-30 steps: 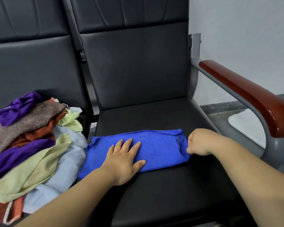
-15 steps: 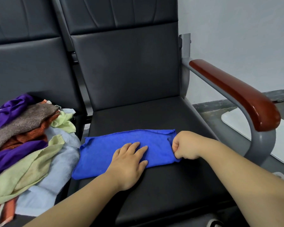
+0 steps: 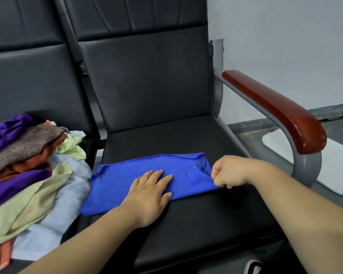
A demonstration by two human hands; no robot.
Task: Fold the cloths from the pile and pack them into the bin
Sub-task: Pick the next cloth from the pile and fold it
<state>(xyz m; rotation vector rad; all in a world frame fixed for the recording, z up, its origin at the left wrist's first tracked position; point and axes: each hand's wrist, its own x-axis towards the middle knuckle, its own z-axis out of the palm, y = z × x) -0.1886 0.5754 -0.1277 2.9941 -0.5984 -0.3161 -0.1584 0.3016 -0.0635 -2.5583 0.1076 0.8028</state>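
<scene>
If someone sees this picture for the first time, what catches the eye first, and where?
The bright blue cloth lies across the black chair seat, the left hand flat on it and the right hand pinching its right end. A jumbled pile of cloths, purple, brown, orange and pale green, sits just left of it.

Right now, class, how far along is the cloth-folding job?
Done: the blue cloth looks folded once on the seat. In hand: the left hand presses it flat while the right hand pinches its right end. Left: the pile lies unfolded; no bin shows.
</scene>
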